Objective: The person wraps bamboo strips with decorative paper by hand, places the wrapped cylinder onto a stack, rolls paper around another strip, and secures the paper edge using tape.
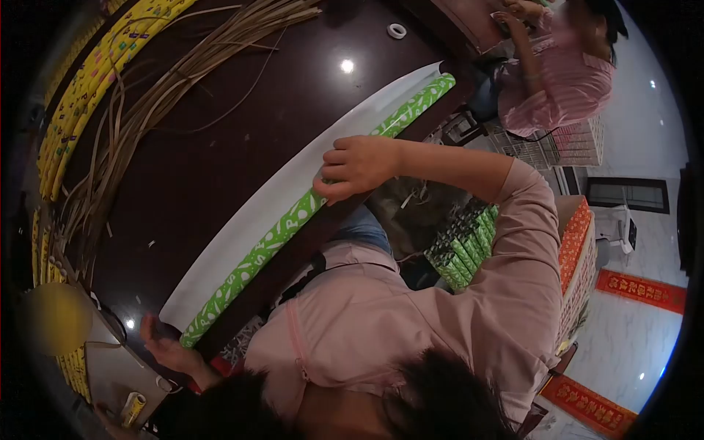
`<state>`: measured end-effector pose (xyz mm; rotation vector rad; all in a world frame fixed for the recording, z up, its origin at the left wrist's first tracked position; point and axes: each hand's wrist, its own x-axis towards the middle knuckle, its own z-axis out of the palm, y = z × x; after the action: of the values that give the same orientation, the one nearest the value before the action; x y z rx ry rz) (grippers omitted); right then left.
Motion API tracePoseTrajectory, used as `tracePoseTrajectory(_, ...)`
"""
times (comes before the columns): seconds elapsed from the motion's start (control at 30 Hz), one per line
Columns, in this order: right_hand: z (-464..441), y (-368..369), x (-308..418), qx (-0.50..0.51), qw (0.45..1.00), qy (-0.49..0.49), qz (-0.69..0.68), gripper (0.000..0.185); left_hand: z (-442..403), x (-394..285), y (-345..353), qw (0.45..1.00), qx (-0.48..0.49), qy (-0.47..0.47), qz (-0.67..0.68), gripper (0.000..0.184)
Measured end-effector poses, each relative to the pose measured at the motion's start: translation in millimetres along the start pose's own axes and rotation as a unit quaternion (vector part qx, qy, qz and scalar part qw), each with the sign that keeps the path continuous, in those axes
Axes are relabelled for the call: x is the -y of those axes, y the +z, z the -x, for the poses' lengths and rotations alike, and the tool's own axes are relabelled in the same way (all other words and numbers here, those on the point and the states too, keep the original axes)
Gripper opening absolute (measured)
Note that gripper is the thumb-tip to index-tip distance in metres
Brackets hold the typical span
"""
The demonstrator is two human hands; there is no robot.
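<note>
A long roll of green wrapping paper [253,258] with white print lies diagonally along the dark table's near edge. Part of the sheet is unrolled, its white underside [242,213] spread beside the roll. My right hand [361,167] is closed over the middle of the roll, fingers curled and thumb against the green paper. At the roll's lower left end is my left hand [176,355], fingers apart and palm up beside the tip. I cannot tell whether it touches the paper.
Long brown strips [147,110] and yellow printed rolls [81,110] lie along the far left of the dark table [308,81]. A white ring [397,31] is at the back. Another person [557,81] sits at upper right. Green printed rolls [467,249] are stacked near my right elbow.
</note>
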<state>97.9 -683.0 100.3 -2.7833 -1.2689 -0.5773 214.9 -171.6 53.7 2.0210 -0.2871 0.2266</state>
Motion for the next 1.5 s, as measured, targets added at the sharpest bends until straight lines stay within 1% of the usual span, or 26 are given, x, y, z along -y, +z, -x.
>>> tracePoseTrajectory(0.03, -1.0, -1.0, -0.8, -0.010, 1.000, -0.005, -0.010, 0.033, 4.7, 3.3, -3.3, 1.000, 0.007, 0.008, -0.002, 0.051)
tracePoseTrajectory(0.07, -1.4, -3.0, -1.8, 0.008, 1.000, 0.002, -0.010, 0.034, 6.3, -1.4, 0.1, 1.000, 0.012, 0.013, -0.010, 0.048)
tracePoseTrajectory(0.1, -2.6, -3.1, -1.8, 0.024, 1.000, 0.006, -0.012, 0.035, 10.3, 4.9, 7.2, 0.997, -0.002, 0.014, 0.072, 0.048)
tracePoseTrajectory(0.17, -2.6, -1.6, -3.0, 0.047, 0.999, 0.009, -0.017, 0.041, 7.7, -9.7, 8.0, 0.998, 0.056, -0.012, -0.004, 0.055)
tracePoseTrajectory(0.23, -5.5, -5.7, -3.1, 0.053, 0.998, 0.017, -0.008, 0.044, 0.3, -22.3, 20.3, 0.994, 0.037, -0.020, 0.099, 0.066)
tracePoseTrajectory(0.27, -8.7, -7.0, -3.9, 0.040, 0.999, 0.001, -0.019, 0.044, -2.2, -23.7, 20.3, 0.996, 0.022, -0.025, 0.081, 0.066)
tracePoseTrajectory(0.33, -11.6, -10.2, -6.1, 0.057, 0.998, 0.009, -0.008, 0.043, -6.8, -23.2, 20.8, 0.989, 0.081, -0.052, 0.108, 0.076)
tracePoseTrajectory(0.37, -10.4, -9.6, -6.3, 0.049, 0.999, -0.002, -0.015, 0.043, -9.2, -21.5, 20.7, 0.991, 0.070, -0.056, 0.098, 0.076)
tracePoseTrajectory(0.43, -7.0, -7.8, -6.3, 0.094, 0.995, 0.027, -0.026, 0.038, -10.9, -19.2, 20.2, 0.989, 0.083, -0.085, 0.089, 0.079)
tracePoseTrajectory(0.57, -13.8, -10.6, -13.0, 0.080, 0.996, 0.001, -0.049, 0.037, -17.0, -30.9, 23.3, 0.995, 0.062, -0.074, 0.036, 0.079)
tracePoseTrajectory(0.67, -14.5, -11.3, -15.2, 0.094, 0.993, 0.012, -0.076, 0.039, -21.9, -34.6, 24.7, 0.997, 0.051, -0.052, 0.037, 0.079)
tracePoseTrajectory(0.73, -15.2, -10.2, -15.9, 0.089, 0.992, 0.012, -0.084, 0.045, -24.4, -34.9, 25.9, 0.997, 0.049, -0.038, 0.041, 0.079)
tracePoseTrajectory(0.8, -8.5, -6.8, -17.1, 0.100, 0.991, 0.014, -0.092, 0.047, -26.1, -36.0, 27.1, 0.969, 0.051, -0.064, 0.232, 0.077)
tracePoseTrajectory(0.93, -12.6, -8.3, -18.1, 0.125, 0.986, 0.020, -0.108, 0.048, -27.4, -32.0, 25.6, 0.955, 0.071, -0.078, 0.277, 0.079)
tracePoseTrajectory(0.97, -13.2, -9.5, -19.0, 0.130, 0.986, 0.025, -0.105, 0.048, -27.1, -32.8, 25.8, 0.960, 0.064, -0.085, 0.261, 0.079)
tracePoseTrajectory(1.03, -16.1, -10.1, -22.7, 0.102, 0.988, -0.011, -0.116, 0.043, -27.8, -34.8, 30.7, 0.965, 0.031, -0.097, 0.241, 0.075)
tracePoseTrajectory(1.07, -18.8, -10.4, -22.4, 0.099, 0.989, -0.014, -0.111, 0.038, -27.8, -33.0, 31.2, 0.963, 0.039, -0.097, 0.250, 0.075)
tracePoseTrajectory(1.13, -17.7, -9.8, -23.3, 0.104, 0.989, -0.006, -0.107, 0.038, -26.6, -27.5, 27.2, 0.984, -0.010, -0.140, 0.106, 0.071)
tracePoseTrajectory(1.17, -18.2, -9.9, -22.5, 0.101, 0.989, -0.006, -0.109, 0.038, -26.6, -27.8, 28.5, 0.988, -0.044, -0.144, 0.032, 0.066)
tracePoseTrajectory(1.23, -21.3, -12.1, -21.6, 0.111, 0.991, -0.004, -0.081, 0.037, -30.4, -36.7, 29.0, 0.986, -0.057, -0.157, 0.025, 0.064)
tracePoseTrajectory(1.27, -20.6, -11.7, -21.4, 0.096, 0.992, -0.006, -0.084, 0.037, -32.4, -38.4, 31.1, 0.983, -0.071, -0.169, 0.014, 0.062)
tracePoseTrajectory(1.3, -18.7, -12.2, -22.3, 0.085, 0.993, -0.005, -0.083, 0.038, -28.8, -18.7, 26.7, 0.992, -0.082, -0.093, -0.026, 0.054)
tracePoseTrajectory(1.37, -17.4, -8.0, -23.9, 0.040, 0.995, -0.010, -0.086, 0.034, -27.1, -14.8, 27.9, 0.990, -0.098, -0.030, -0.097, 0.047)
tracePoseTrajectory(1.43, -18.2, -9.3, -27.2, 0.032, 0.994, -0.017, -0.100, 0.024, -31.4, -9.3, 27.9, 0.992, -0.090, -0.084, 0.026, 0.046)
tracePoseTrajectory(1.47, -16.9, -9.5, -27.7, 0.043, 0.995, -0.002, -0.085, 0.024, -34.4, -7.5, 24.7, 0.987, -0.093, -0.105, 0.083, 0.046)
tracePoseTrajectory(1.5, -15.9, -8.4, -27.9, 0.047, 0.993, 0.000, -0.107, 0.023, -35.1, -6.2, 23.0, 0.978, -0.096, -0.129, 0.136, 0.046)
